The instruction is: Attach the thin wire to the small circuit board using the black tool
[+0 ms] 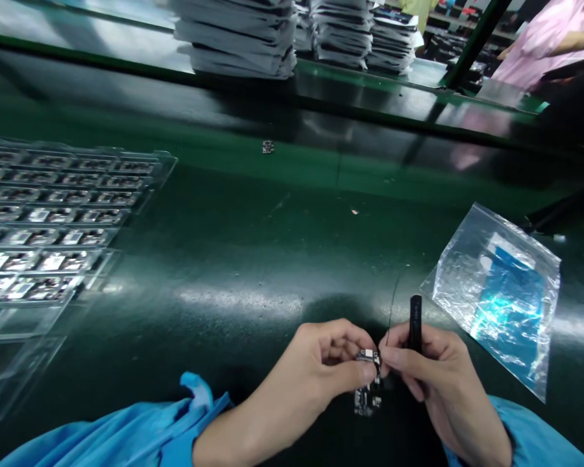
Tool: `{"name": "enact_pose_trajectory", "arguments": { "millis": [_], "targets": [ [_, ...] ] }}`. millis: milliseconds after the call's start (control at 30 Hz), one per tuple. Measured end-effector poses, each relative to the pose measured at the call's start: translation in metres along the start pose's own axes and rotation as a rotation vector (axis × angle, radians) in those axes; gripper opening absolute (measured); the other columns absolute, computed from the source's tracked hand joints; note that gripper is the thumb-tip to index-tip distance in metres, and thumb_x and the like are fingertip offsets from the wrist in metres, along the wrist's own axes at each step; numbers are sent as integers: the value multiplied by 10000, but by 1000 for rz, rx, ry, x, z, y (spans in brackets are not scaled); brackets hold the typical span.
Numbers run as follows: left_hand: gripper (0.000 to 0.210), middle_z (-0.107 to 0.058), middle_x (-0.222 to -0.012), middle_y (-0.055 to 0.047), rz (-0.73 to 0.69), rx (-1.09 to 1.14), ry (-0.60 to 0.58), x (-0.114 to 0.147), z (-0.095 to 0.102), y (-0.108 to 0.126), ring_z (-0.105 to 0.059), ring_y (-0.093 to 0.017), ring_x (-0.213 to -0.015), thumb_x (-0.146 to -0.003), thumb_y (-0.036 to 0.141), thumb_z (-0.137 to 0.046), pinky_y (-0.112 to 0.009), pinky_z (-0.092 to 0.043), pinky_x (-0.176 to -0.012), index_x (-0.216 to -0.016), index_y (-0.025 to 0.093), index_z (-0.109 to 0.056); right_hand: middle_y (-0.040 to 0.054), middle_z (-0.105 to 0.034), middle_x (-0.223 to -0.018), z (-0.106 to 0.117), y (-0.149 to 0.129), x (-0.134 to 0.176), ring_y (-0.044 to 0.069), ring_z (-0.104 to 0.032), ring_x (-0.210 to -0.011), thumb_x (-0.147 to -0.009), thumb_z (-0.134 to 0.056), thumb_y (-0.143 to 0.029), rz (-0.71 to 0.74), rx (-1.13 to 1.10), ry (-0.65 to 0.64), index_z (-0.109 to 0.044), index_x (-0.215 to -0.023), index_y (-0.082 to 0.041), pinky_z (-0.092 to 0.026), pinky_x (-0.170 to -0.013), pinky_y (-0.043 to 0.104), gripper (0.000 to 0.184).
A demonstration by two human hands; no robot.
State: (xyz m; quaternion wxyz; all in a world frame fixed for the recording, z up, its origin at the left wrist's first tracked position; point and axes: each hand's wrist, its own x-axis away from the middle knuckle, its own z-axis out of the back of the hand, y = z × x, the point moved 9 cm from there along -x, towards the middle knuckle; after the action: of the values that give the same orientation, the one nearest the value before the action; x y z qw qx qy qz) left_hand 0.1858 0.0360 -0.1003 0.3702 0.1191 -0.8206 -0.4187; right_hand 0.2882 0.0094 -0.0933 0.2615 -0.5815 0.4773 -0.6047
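Here, left hand (321, 370) pinching small circuit board (368, 356), right hand (431, 366) gripping black tool (415, 323), w/ fingertips touching.

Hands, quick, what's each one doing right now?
Left hand: closed, pinching a small circuit board between its fingertips.
Right hand: closed around a black tool, its fingertips touching the same board.

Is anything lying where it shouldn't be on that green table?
Yes. One small circuit board lies alone on the far green belt, away from the clear tray that holds the other boards in rows.
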Motion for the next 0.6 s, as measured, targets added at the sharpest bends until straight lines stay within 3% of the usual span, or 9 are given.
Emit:
{"name": "enact_pose_trajectory", "arguments": {
  "millis": [167,367,600],
  "targets": [
    [132,-605,-708,-10,-23,-1,-13,3,-3,2,-515,-111,-665,-758,210,-583,-234,-386,-636,-803,104,-648,-1,-586,-523,-1,-4,3,49,-349,-406,-655,-699,-183,16,53,3,-678,-589,-160,-201,-375,178,73],
    [183,-601,-714,-15,-75,-113,-63,4,-7,4,-517,-125,-684,-799,211,-529,-239,-390,-651,-818,112,-681,-18,-578,-534,-4,-18,5,116,-488,-510,-687,-685,-163,217,151,-64,-653,-574,-182,-357,-498,222,118],
    [181,-597,-730,-3,-77,-125,-83,4,-9,2,-517,-120,-704,-811,212,-519,-224,-394,-657,-837,139,-683,-38,-585,-557,-6,-15,3,114,-507,-536,-746,-670,-171,239,179,-128,-620,-600,-194,-380,-525,212,157]
  ]
}}
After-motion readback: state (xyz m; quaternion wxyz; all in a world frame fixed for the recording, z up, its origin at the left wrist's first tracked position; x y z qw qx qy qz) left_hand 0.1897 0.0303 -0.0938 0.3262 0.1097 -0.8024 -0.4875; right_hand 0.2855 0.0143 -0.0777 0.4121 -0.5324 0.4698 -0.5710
